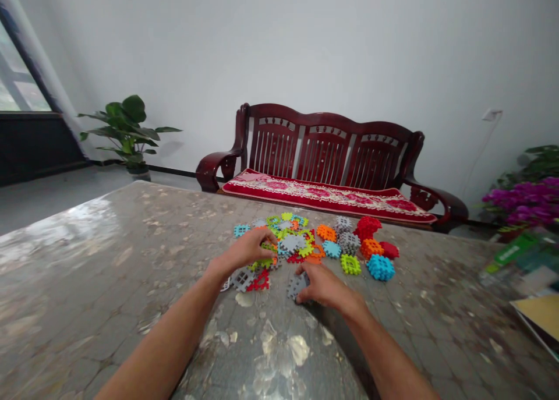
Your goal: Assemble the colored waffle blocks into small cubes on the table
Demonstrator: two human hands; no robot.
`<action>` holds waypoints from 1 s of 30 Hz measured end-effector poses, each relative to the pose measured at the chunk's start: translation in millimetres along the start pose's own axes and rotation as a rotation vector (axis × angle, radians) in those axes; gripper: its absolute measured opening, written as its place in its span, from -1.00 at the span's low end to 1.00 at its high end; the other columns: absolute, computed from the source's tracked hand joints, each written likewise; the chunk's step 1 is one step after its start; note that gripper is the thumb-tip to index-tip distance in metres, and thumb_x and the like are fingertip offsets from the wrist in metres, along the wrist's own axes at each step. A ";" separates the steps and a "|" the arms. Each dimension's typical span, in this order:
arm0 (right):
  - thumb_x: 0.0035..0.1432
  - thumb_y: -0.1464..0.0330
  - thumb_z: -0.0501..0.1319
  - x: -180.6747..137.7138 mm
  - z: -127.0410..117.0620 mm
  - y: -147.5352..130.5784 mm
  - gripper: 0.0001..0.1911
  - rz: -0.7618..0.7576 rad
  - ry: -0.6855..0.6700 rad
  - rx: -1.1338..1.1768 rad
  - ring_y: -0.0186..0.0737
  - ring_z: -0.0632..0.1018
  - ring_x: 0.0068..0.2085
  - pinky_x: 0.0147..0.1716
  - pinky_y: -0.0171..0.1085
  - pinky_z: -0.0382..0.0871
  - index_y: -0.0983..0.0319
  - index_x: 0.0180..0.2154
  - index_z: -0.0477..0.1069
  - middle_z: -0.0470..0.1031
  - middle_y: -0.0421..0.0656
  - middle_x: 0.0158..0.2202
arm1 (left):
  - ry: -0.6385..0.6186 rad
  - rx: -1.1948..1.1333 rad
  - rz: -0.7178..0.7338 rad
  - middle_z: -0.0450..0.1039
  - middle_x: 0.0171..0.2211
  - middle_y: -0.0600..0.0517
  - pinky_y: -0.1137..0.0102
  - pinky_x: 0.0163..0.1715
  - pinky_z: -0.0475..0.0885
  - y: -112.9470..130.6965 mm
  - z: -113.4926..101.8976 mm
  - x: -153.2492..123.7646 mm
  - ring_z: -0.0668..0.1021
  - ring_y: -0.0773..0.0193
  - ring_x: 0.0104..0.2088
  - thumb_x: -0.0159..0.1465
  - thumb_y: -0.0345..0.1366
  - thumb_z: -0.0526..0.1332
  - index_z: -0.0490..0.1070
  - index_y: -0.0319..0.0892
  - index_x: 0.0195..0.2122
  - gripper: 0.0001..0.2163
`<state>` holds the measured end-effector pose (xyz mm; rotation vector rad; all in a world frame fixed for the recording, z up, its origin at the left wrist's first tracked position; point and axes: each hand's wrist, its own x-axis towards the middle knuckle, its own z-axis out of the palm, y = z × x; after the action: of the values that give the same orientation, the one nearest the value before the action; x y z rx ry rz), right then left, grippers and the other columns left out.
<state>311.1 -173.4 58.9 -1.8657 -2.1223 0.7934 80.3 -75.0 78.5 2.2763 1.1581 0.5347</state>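
My right hand [325, 283] grips a grey interlocking plastic tile [296, 287] by its right side, thumb and fingers closed on it, low over the table. My left hand [250, 250] reaches over the left part of a loose pile of notched tiles, its thumb and fingers apart near a lime green tile [262, 264]. Under that wrist lie a grey window-like tile [243, 279] and a red tile [261, 280]. A large grey tile [293, 243] rests on top of the mixed pile, between the two hands. A blue tile [241, 230] lies beyond my left hand.
Right of the pile stand sorted stacks: orange [326, 233], grey [349, 243], lime [350, 264], blue [381, 267] and red [367, 227]. The patterned table [144, 260] reaches towards a wooden bench [325, 149]. At the right edge are a green box [513, 251] and purple flowers [526, 202].
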 end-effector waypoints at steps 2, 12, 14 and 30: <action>-0.23 0.29 0.50 1.2 3.2 -4.7 -0.40 0.009 -0.022 -0.072 -0.05 0.47 -0.03 -0.14 -0.27 0.27 0.21 -0.07 0.47 0.49 -0.10 -0.07 | 0.075 0.000 -0.027 0.53 -0.32 0.07 0.38 -0.22 0.38 -5.8 2.8 3.0 0.52 0.21 -0.27 0.04 -0.24 0.29 0.51 -0.16 -0.23 -0.74; -0.28 0.27 0.50 -1.6 3.0 -6.4 -0.37 -0.018 0.020 -0.106 -0.09 0.49 -0.12 -0.23 -0.27 0.25 0.18 -0.10 0.40 0.51 -0.15 -0.12 | 0.276 -0.034 -0.139 0.58 -0.27 0.03 0.31 -0.12 0.45 -16.6 18.2 12.8 0.57 0.21 -0.24 0.14 -0.34 0.23 0.49 -0.17 -0.09 -0.71; -0.28 0.31 0.49 5.8 3.1 -5.9 -0.40 -0.019 0.065 -0.015 -0.10 0.50 -0.12 -0.22 -0.26 0.27 0.16 -0.11 0.41 0.53 -0.17 -0.12 | 0.315 -0.069 -0.122 0.59 -0.21 0.00 0.29 -0.05 0.46 -19.8 23.6 15.9 0.58 0.20 -0.18 0.17 -0.38 0.20 0.49 -0.17 -0.08 -0.72; 0.13 0.36 0.11 83.2 8.4 23.1 -0.60 -0.068 0.666 0.323 -0.09 0.46 0.10 0.17 -0.08 0.27 0.22 0.03 0.40 0.48 -0.02 0.05 | 0.535 0.085 -0.169 0.45 0.16 -0.09 0.16 0.25 0.26 -75.6 15.4 19.1 0.44 0.11 0.18 0.33 -0.28 0.04 0.37 -0.13 0.16 -0.61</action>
<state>311.8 -94.0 24.0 -1.5815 -1.5286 0.3847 52.9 -26.0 22.2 2.1356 1.6328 1.0873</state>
